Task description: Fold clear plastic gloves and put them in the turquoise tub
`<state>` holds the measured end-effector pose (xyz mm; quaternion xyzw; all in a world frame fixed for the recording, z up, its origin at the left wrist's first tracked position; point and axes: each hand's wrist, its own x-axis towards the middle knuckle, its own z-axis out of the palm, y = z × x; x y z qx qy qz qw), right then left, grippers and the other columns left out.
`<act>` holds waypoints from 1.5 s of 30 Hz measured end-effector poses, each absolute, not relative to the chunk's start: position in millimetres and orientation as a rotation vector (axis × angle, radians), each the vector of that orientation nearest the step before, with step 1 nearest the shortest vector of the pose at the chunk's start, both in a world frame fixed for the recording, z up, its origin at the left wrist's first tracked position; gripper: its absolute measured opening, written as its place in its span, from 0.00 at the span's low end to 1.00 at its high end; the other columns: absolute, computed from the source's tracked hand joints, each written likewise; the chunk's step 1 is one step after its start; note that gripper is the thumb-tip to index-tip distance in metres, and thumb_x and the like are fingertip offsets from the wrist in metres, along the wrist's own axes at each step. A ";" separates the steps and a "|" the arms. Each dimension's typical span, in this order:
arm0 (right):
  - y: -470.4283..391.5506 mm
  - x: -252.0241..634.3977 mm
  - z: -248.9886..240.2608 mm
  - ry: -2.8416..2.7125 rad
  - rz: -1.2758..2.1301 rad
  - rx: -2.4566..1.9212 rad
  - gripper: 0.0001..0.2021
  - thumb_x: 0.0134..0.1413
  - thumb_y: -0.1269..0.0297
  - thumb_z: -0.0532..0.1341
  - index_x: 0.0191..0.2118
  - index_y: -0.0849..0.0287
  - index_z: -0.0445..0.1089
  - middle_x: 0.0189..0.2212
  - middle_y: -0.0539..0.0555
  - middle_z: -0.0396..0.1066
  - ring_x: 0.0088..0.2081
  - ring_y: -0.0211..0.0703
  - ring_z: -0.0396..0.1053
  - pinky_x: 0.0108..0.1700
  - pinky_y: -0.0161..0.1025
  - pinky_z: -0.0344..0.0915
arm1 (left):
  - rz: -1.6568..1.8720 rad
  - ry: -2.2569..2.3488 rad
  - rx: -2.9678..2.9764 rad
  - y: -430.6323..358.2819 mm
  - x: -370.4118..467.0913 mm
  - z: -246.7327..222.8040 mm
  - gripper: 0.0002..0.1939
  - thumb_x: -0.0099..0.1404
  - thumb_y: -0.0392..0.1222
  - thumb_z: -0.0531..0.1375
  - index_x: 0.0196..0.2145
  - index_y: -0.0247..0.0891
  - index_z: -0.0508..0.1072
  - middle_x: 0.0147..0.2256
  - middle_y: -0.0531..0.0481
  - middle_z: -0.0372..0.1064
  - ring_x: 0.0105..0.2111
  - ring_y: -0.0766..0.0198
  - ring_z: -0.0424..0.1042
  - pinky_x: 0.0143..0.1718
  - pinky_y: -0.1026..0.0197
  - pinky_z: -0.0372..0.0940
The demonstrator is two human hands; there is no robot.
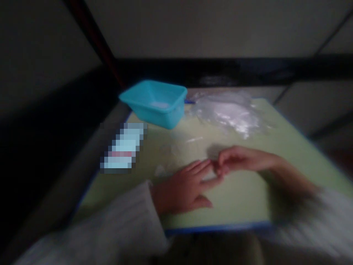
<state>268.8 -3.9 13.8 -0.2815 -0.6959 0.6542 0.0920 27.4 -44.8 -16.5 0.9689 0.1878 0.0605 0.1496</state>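
- Here, a piece of clear film (194, 140) lies on the bench (242, 206), just beyond the fingers of the left hand (184, 189), on the side toward the turquoise tub (158, 114).
- Its bright streak runs roughly crosswise; the left hand is nearer to it than the right hand (239, 159).
- The film looks thin, see-through and faintly shiny, its outline lost in blur.
- Left hand: palm down, fingers spread.
- Right hand: fingers curled, tips meeting the left fingertips; I cannot tell whether they pinch anything.
- Farther back sits crumpled, glossy plastic (234, 112).
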 end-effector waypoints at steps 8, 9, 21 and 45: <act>11.1 288.0 7.4 -1.972 2.177 -1.023 0.12 0.53 0.57 0.63 0.33 0.63 0.71 0.31 0.53 0.75 0.33 0.36 0.74 0.38 0.35 0.70 | 0.127 0.544 2.784 -45.2 26.9 -14.2 0.33 0.65 0.56 0.54 0.62 0.39 0.55 0.66 0.36 0.38 0.65 0.46 0.38 0.63 0.44 0.40; 13.0 292.9 8.7 -1.976 2.199 -1.054 0.13 0.53 0.55 0.63 0.32 0.63 0.71 0.31 0.53 0.76 0.33 0.37 0.74 0.38 0.36 0.70 | 0.113 0.547 2.785 -45.3 26.7 -14.0 0.33 0.65 0.56 0.53 0.63 0.39 0.54 0.66 0.35 0.37 0.66 0.46 0.38 0.63 0.44 0.40; 17.3 327.0 22.4 -1.945 2.151 -1.331 0.19 0.49 0.46 0.63 0.29 0.60 0.74 0.28 0.54 0.77 0.30 0.40 0.75 0.34 0.36 0.70 | 0.105 0.543 2.807 -45.2 26.3 -14.4 0.33 0.66 0.56 0.52 0.63 0.40 0.53 0.66 0.36 0.35 0.66 0.49 0.36 0.64 0.46 0.40; 11.9 303.1 16.7 -2.381 0.986 -1.054 0.16 0.59 0.53 0.57 0.38 0.59 0.75 0.39 0.55 0.75 0.45 0.47 0.70 0.46 0.43 0.65 | 0.625 1.331 2.781 -28.3 19.7 -4.1 0.18 0.69 0.42 0.45 0.48 0.31 0.68 0.45 0.40 0.72 0.47 0.58 0.71 0.62 0.45 0.47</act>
